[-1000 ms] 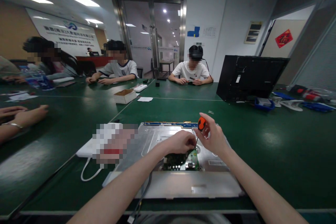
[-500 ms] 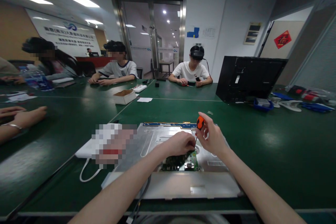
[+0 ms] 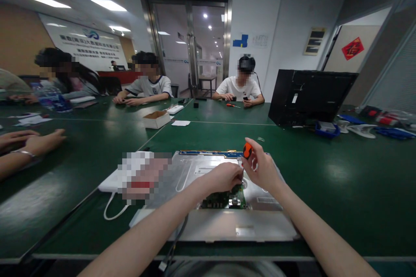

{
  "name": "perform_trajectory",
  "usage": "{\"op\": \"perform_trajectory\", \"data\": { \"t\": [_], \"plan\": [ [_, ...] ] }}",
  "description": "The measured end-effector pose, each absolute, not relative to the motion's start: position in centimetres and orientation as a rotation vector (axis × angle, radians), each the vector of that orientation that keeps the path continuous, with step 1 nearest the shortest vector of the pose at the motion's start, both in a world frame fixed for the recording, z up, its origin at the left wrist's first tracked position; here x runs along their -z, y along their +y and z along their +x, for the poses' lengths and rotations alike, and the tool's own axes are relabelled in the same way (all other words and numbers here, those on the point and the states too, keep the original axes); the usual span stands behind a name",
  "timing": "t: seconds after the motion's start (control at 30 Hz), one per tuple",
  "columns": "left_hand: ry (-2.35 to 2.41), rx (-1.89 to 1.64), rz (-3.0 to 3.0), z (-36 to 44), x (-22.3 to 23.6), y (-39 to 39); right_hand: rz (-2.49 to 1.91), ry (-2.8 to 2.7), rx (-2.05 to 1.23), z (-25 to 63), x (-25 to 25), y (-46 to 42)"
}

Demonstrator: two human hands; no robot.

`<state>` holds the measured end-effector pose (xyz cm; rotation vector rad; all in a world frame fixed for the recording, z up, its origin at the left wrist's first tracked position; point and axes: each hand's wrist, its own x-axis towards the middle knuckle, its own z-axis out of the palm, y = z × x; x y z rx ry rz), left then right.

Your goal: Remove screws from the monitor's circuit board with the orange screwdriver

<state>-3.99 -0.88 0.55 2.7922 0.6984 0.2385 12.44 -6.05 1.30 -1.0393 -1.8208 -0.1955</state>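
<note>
A silver metal display panel (image 3: 211,227) lies flat in front of me, with a green circuit board (image 3: 216,201) at its middle and a blue board strip (image 3: 208,154) along its far edge. My right hand (image 3: 261,166) is closed around the orange and black handle of a screwdriver (image 3: 248,150), whose thin shaft points down at the board. Close beside the shaft, my left hand (image 3: 225,176) has its fingers pinched together over the board. What those fingertips hold, if anything, is hidden. The screwdriver's tip is also out of sight.
Left of the panel lies a white device (image 3: 112,181) with a cable. Farther off are an open white box (image 3: 156,120), a paper slip (image 3: 181,123) and a black monitor (image 3: 308,97). A co-worker's hands (image 3: 42,143) rest at the left; other people sit across the table.
My hands stay at nearly the same spot on the board, the screwdriver handle shifting only slightly. Across the table, a person has put down a red screwdriver. The view has turned a little.
</note>
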Motion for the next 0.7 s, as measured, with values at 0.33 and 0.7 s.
{"op": "perform_trajectory", "data": {
  "t": [0.33, 0.7],
  "plan": [
    [0.686, -0.255, 2.733, -4.5, -0.87, -1.15, -1.039, -1.798, 0.191, 12.47, -1.04, -5.79],
    [0.664, -0.287, 2.695, -4.72, -0.83, -1.13, -1.037, -1.835, 0.204, 12.52, -1.42, -6.17]
  ]
}}
